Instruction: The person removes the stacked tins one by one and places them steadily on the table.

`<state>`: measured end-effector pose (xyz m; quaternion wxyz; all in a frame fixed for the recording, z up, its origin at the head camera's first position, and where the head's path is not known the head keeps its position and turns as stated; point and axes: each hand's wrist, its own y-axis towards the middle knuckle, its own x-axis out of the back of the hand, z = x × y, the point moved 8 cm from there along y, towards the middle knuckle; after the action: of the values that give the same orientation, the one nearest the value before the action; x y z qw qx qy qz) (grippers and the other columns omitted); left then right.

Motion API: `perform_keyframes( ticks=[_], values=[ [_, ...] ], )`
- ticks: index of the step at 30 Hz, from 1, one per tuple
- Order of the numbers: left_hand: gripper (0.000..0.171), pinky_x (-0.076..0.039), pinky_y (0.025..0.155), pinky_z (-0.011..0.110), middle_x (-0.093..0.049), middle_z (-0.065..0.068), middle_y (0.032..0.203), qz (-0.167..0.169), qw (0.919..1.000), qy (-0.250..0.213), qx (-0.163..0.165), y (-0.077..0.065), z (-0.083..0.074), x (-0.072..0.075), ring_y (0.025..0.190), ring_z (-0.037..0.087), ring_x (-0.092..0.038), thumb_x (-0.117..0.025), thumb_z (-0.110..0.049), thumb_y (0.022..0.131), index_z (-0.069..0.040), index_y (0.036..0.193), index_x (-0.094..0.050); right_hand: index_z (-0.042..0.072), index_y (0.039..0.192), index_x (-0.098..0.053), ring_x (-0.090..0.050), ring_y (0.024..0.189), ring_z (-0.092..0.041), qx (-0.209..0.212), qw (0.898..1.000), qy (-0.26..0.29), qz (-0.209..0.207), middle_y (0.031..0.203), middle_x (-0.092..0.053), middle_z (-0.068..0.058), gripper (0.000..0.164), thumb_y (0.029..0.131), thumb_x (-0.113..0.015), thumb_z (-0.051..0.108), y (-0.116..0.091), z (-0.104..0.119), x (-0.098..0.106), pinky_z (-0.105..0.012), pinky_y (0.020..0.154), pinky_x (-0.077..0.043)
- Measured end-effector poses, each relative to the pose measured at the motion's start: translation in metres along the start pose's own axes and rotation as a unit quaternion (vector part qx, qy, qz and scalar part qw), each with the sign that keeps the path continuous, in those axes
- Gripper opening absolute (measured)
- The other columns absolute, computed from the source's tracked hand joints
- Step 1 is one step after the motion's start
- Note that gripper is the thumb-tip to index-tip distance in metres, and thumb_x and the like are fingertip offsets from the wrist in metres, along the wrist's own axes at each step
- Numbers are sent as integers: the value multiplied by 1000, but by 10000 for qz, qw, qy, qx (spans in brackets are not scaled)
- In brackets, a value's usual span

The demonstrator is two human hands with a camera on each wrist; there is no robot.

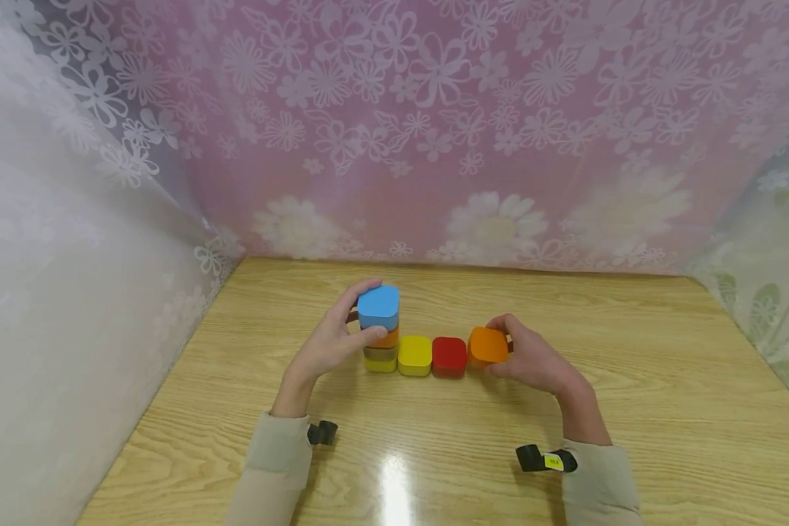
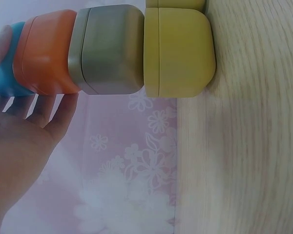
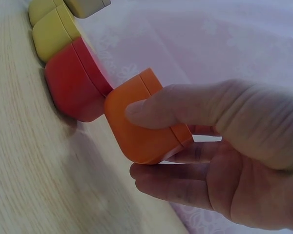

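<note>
My left hand (image 1: 332, 340) grips the top of a stack of small rounded lidded boxes. Its thumb lies in front and its fingers behind, around the blue box (image 1: 378, 307) and partly along the orange box (image 2: 46, 51) under it. Below these come a grey-gold box (image 2: 112, 48) and a yellow box (image 2: 180, 53) on the table. Another yellow box (image 1: 415, 356) and a red box (image 1: 449, 357) stand in a row to the right. My right hand (image 1: 532, 354) pinches a second orange box (image 1: 489, 346), tilted beside the red one and seemingly raised off the table.
The wooden table (image 1: 237, 453) reaches back to a pink flowered curtain (image 1: 434, 146). White flowered cloth (image 1: 72, 292) hangs along the left side, and patterned cloth (image 1: 776, 307) along the right. A black strap (image 1: 546, 460) sits at the right wrist.
</note>
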<state>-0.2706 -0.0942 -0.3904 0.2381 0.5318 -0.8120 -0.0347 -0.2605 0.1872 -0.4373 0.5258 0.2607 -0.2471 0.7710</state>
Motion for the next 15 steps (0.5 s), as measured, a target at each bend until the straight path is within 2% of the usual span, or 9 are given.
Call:
perform_keyframes(
  ticks=[15],
  values=[
    [67, -35, 107, 60, -40, 8, 151, -16, 10000, -19, -26, 0, 1, 0, 130, 31, -44, -72, -11, 92, -22, 150, -39, 2, 131, -44, -56, 107, -32, -89, 9999, -65, 68, 125, -57, -16, 64, 79, -81, 8, 3, -1, -5, -47, 95, -50]
  ],
)
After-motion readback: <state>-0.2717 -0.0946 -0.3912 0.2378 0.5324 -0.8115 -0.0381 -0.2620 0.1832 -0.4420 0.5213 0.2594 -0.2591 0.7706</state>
